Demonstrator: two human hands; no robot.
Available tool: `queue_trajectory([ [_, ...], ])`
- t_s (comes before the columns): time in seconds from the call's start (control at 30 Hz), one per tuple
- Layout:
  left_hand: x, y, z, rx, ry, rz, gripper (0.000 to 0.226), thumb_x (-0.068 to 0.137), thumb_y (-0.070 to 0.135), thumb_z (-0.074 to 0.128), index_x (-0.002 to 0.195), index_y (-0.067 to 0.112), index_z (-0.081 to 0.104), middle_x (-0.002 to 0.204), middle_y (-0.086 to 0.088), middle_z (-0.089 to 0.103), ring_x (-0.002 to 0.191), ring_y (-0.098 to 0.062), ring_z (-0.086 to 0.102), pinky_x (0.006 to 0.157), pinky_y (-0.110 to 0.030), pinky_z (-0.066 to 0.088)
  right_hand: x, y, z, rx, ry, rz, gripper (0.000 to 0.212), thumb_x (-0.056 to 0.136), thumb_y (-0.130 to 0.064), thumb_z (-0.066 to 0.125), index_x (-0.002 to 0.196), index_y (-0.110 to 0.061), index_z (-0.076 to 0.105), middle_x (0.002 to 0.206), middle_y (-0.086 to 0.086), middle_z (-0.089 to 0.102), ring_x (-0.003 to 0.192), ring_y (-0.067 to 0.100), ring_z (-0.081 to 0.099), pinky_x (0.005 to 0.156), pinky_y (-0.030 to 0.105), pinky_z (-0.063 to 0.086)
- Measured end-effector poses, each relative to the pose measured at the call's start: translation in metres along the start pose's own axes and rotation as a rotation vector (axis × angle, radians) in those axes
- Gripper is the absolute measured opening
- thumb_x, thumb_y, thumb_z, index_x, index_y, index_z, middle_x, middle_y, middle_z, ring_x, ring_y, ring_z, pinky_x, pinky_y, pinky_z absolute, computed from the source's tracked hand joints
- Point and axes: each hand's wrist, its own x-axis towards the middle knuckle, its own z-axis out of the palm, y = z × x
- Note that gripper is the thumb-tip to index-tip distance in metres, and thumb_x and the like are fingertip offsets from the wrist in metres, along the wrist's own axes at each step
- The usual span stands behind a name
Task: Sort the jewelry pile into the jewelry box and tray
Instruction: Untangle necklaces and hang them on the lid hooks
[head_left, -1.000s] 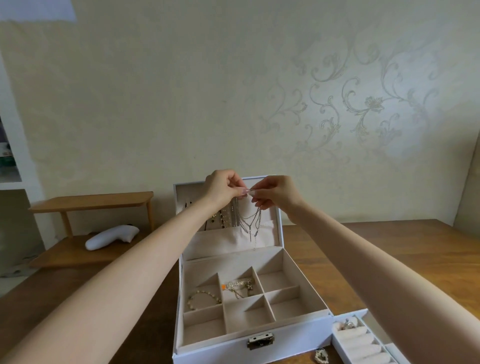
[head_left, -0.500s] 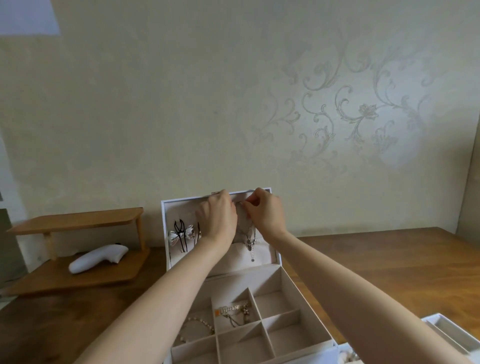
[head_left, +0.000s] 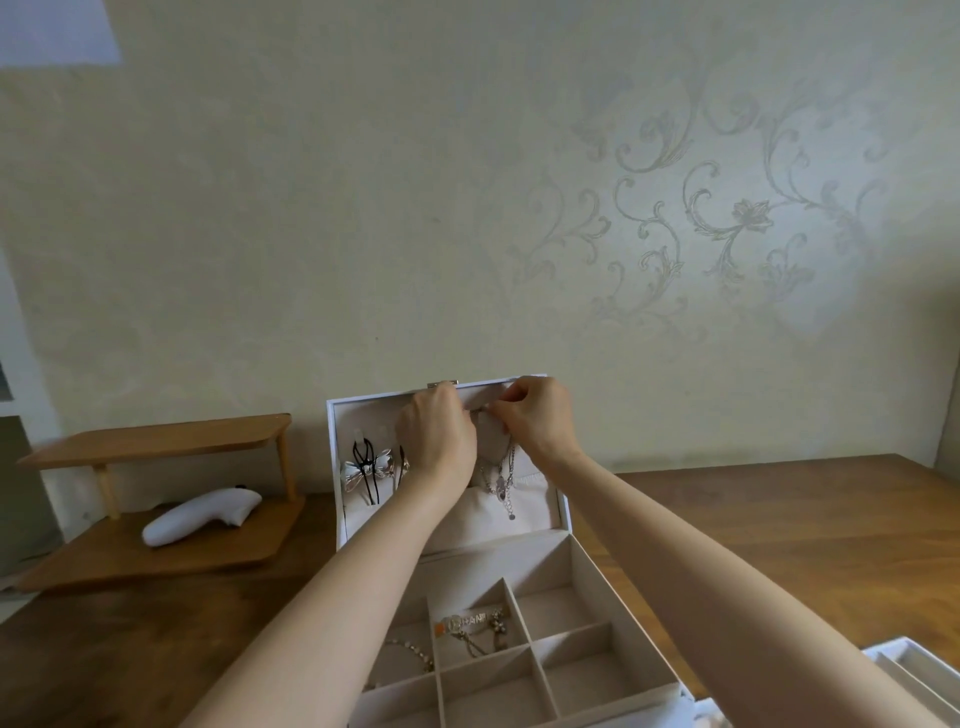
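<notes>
Two hands meet at the upper edge of the raised lid (head_left: 332, 457) of the white jewelry box (head_left: 582, 675), just below the middle of the frame. The right hand (head_left: 540, 423) curls its thumb and forefinger in a pinch on the top of a silver necklace (head_left: 500, 480), whose chains hang down the lid's pale lining. The left hand (head_left: 436, 439) shows only its back, with the fingers curled toward the same spot. Whether they hold the chain cannot be told. To its left, a silver bow clip (head_left: 366, 467) hangs in the lid.

In the box's base, a gold chain with an orange tag (head_left: 470, 623) lies in the middle rear compartment. A beaded bracelet (head_left: 413, 652) lies in the compartment to its left. A white tray (head_left: 909, 670) shows at the lower right edge. At the left, a white handheld device (head_left: 202, 514) lies on a wooden shelf (head_left: 156, 447) on the brown table (head_left: 779, 519).
</notes>
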Motion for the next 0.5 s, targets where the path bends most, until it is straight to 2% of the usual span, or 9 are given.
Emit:
queue_trajectory([
  [0.1, -0.001, -0.001, -0.001, -0.045, 0.038, 0.001, 0.016, 0.09, 0.015, 0.055, 0.105, 0.008, 0.055, 0.1, -0.013, 0.067, 0.097, -0.034, 0.061, 0.065, -0.034, 0.034, 0.001, 0.0, -0.003, -0.051, -0.003, -0.065, 0.006, 0.072, -0.006, 0.063, 0.066, -0.005, 0.063, 0.064, 0.008, 0.064, 0.067, 0.028, 0.06, 0.058, 0.035, 0.047],
  [0.27, -0.008, -0.003, 0.005, 0.128, 0.159, 0.073, 0.043, 0.088, 0.017, 0.061, 0.125, 0.007, 0.041, 0.075, -0.006, 0.067, 0.072, -0.028, 0.067, 0.051, -0.03, 0.028, -0.002, 0.004, -0.011, -0.104, -0.043, -0.16, 0.011, 0.078, -0.006, 0.063, 0.07, -0.008, 0.058, 0.059, -0.006, 0.052, 0.062, 0.017, 0.047, 0.053, 0.024, 0.035],
  [0.37, -0.005, -0.003, 0.002, 0.215, 0.096, 0.104, 0.06, 0.093, 0.015, 0.051, 0.144, 0.015, 0.02, 0.083, -0.004, 0.064, 0.081, -0.028, 0.065, 0.057, -0.031, 0.032, -0.005, 0.003, -0.011, -0.132, -0.048, -0.192, 0.016, 0.08, -0.007, 0.063, 0.069, -0.013, 0.052, 0.06, -0.004, 0.052, 0.064, 0.02, 0.049, 0.057, 0.032, 0.037],
  [0.43, -0.002, -0.001, 0.0, 0.166, 0.058, 0.089, 0.043, 0.093, 0.012, 0.049, 0.133, 0.016, 0.036, 0.098, -0.008, 0.066, 0.094, -0.032, 0.062, 0.062, -0.031, 0.032, -0.006, 0.002, -0.01, -0.153, -0.045, -0.203, 0.014, 0.08, -0.008, 0.061, 0.069, -0.012, 0.052, 0.062, -0.001, 0.053, 0.066, 0.024, 0.051, 0.057, 0.034, 0.037],
  [0.5, 0.001, -0.001, -0.002, 0.033, 0.028, 0.015, 0.031, 0.089, 0.01, 0.052, 0.119, 0.015, 0.046, 0.104, -0.011, 0.066, 0.099, -0.034, 0.059, 0.064, -0.031, 0.032, -0.006, 0.002, -0.009, -0.161, -0.035, -0.197, 0.012, 0.079, -0.008, 0.06, 0.07, -0.01, 0.053, 0.062, 0.001, 0.054, 0.065, 0.025, 0.051, 0.056, 0.034, 0.035],
])
